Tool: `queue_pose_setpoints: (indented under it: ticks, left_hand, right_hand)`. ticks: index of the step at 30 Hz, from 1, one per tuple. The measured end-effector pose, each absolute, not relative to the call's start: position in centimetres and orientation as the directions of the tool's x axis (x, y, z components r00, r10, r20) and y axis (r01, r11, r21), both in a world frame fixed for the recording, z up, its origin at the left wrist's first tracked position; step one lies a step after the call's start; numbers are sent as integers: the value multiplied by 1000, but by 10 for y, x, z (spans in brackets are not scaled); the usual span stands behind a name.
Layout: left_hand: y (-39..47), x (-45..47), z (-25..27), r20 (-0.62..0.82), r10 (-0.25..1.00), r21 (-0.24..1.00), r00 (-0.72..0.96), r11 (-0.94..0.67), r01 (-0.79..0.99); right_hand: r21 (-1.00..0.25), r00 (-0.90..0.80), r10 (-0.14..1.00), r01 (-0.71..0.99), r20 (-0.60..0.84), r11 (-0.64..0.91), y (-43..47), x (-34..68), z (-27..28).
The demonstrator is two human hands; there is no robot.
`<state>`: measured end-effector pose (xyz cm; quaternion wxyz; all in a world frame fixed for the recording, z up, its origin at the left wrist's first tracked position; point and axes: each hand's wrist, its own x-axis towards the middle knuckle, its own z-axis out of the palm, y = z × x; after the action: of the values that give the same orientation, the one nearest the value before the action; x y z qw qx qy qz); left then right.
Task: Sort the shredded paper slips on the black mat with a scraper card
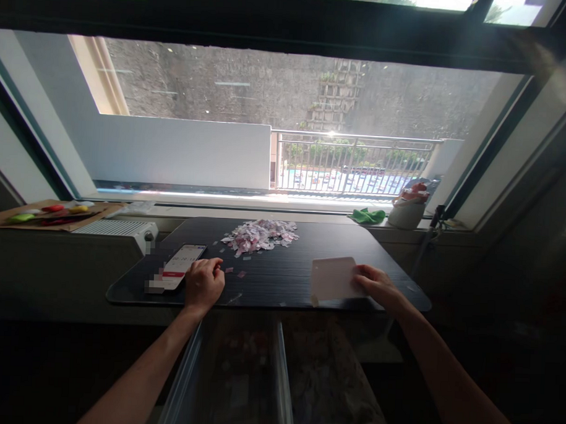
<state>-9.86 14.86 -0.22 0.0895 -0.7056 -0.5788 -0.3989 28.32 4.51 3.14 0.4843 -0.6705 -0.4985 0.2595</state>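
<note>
Fingers first: on the right hand [373, 284] they're closed in a pinch on the right edge of a thin white rounded-corner panel [332, 278], which is held over the near right part of the black tabletop [271, 283]. Can't tell from where I'm standing if its lower edge is touching down. The left hand [205, 285] has its fingers loosely curled in, no gap I can make out, and whether anything's tucked inside them I honestly can't say.

Right by that left hand, on its left, lies a smartphone [184, 265] with a timer-looking screen. Hand and phone overlap from here, so no idea if they touch. A careless wrist could knock it toward the table's near left edge, imo. The panel's only pinched at one side too, so a loose grip could let it tip or slap down.

A bit farther out, a few stray paper scraps [242, 274] lie just beyond the left hand, easy to catch on a sleeve or skin. Past those is the main heap of shredded paper scraps [261, 236], near the far edge, left of the panel. That's my big worry: one hard shove and some could drop off the back. And if the big window [296, 89] behind lets in a breeze (can't tell), bits that light could scatter everywhere.
</note>
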Motion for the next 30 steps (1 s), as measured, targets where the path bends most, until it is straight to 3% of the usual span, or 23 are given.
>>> queue_pose_setpoints:
  ticks: [12,17,20,27,30]
  left_hand:
    - [150,-97,-5,661,750,350,-8,-298,888]
    - [148,-96,-2,636,771,402,-38,-289,869]
    - [148,-96,0,618,784,451,-68,-282,847]
    - [148,-96,1,590,797,544,-129,-275,792]
    - [147,-95,1,589,796,558,-139,-276,783]
  right_hand:
    - [-910,296,944,414,146,11,33,224,28]
    - [-952,175,967,279,183,129,54,182,22]
    - [-953,189,953,234,238,192,86,165,22]
    - [-908,290,906,374,308,189,157,148,10]
    - [-896,259,921,412,292,168,163,151,4]
